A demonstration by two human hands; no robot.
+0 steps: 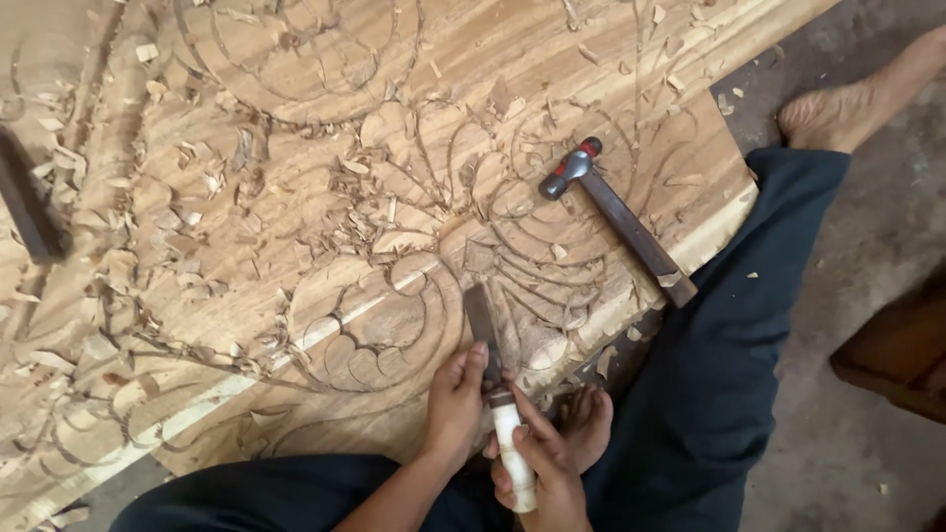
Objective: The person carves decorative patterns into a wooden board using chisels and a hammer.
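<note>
A large wooden panel [325, 148] with carved floral scrolls fills the view. Both hands hold one chisel [483, 325], its flat dark blade resting on the carving near the panel's front edge. My left hand [455, 399] grips the blade's lower part, thumb along the metal. My right hand [537, 463] wraps the pale wooden handle [512, 448] just behind. A hammer [616, 219] with a dark handle and a metal head lies on the panel to the right, untouched.
Wood shavings [197, 197] lie thick over the left and middle of the panel. A dark bar [30, 212] lies at the left edge. My legs in dark trousers [729, 335] and bare feet [838, 113] flank the panel; a grey floor [867, 463] lies at right.
</note>
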